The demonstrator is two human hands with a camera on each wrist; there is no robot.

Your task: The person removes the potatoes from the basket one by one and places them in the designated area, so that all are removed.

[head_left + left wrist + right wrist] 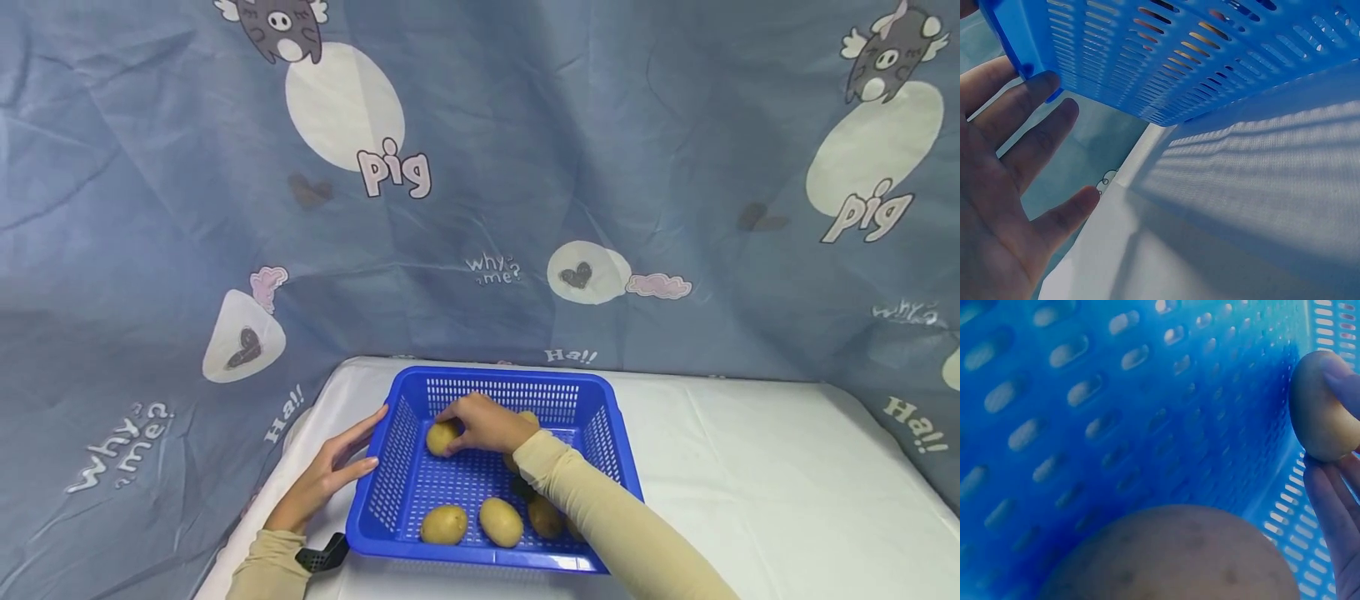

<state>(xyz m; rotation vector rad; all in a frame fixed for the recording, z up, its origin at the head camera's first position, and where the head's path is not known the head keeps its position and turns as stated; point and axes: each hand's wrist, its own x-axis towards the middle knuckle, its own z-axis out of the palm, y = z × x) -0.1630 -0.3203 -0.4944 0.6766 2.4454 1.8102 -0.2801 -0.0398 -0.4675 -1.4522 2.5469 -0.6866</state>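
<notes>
A blue plastic basket with slotted walls holds several yellow potatoes. Inside it, near the back left corner, my right hand grips a potato between thumb and fingers; the right wrist view shows this potato close over the slotted floor. My left hand is at the basket's left rim, fingers extended, fingertips right at the edge. Along the front wall lie a potato, a second potato and a darker-looking potato. My right forearm partly hides others at the right.
The basket stands on a white cloth-covered table. A blue printed curtain hangs behind and at both sides. A black strap device sits at my left wrist, beside the basket's front left corner.
</notes>
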